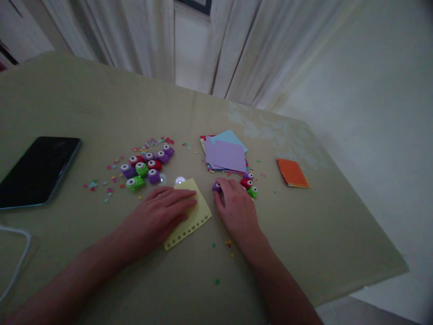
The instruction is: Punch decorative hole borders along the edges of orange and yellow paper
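Note:
My left hand (165, 208) lies with fingers stretched flat over a yellow sheet of paper (199, 205), pressing it to the table. Small punched holes run along the sheet's near edge. On the right, the fingers of my right hand (236, 205) are closed around a small purple paper punch (217, 187), which is partly hidden by them. Just beyond that hand sit a red punch (246, 183) and a green punch (252, 192), with another purple one behind. A group of purple, red and green punches (142, 169) stands beyond my left hand.
Stacked purple and blue papers (228, 155) lie at the middle back. An orange paper square (293, 173) is at right. At left are a dark tablet (39, 171) and a white cable (25, 253). Coloured punched bits (93, 184) are scattered on the table (216, 298).

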The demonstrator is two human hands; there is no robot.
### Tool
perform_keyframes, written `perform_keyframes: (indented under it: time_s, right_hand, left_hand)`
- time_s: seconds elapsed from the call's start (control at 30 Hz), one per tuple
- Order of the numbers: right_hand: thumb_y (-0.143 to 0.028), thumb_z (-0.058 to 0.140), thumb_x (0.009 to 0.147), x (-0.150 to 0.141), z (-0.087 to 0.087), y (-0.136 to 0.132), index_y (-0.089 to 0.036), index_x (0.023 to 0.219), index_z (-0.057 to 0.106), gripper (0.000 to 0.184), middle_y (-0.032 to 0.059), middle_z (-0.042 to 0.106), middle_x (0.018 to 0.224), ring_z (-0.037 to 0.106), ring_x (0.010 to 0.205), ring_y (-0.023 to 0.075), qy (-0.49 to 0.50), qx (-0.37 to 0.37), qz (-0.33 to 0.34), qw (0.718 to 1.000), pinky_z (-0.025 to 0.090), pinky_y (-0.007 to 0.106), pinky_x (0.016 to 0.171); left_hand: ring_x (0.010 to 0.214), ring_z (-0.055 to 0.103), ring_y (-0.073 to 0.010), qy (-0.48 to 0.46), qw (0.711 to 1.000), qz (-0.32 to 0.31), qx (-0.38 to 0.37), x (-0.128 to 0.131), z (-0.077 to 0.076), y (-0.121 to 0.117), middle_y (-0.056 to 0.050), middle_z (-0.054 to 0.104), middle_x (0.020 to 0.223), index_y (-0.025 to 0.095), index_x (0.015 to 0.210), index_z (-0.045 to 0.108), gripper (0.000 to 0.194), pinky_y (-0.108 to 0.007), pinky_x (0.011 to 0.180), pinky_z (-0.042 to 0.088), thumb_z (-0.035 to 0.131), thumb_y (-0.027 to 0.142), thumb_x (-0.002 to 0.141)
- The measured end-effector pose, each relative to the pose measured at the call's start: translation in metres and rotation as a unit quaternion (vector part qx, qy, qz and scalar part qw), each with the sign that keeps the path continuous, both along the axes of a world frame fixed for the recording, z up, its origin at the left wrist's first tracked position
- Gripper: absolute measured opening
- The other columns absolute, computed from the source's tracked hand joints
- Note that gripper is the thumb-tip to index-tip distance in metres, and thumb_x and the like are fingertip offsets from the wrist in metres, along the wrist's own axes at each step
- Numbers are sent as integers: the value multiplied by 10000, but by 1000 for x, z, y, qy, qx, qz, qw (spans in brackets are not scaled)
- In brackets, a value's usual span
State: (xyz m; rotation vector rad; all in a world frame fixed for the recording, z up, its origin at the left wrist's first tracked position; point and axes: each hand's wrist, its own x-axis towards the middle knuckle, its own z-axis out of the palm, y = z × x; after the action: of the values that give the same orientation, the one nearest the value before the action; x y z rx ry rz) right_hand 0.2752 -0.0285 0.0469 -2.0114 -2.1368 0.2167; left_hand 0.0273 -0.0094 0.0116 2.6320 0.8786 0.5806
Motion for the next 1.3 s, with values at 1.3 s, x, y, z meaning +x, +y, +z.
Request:
perform_keyframes:
  time_s: [1.3]
  right_hand:
    - [-77, 703, 889, 21, 9, 5, -189, 1111, 742, 252, 59, 741, 1039, 668, 910, 203, 225, -49, 157, 960, 507, 314, 832]
  left_hand:
    - [1424, 607, -325, 5, 994, 92, -61, -11, -2, 10, -119, 607, 1589, 217, 1521, 620, 672, -500, 1223, 470, 561, 674, 1032]
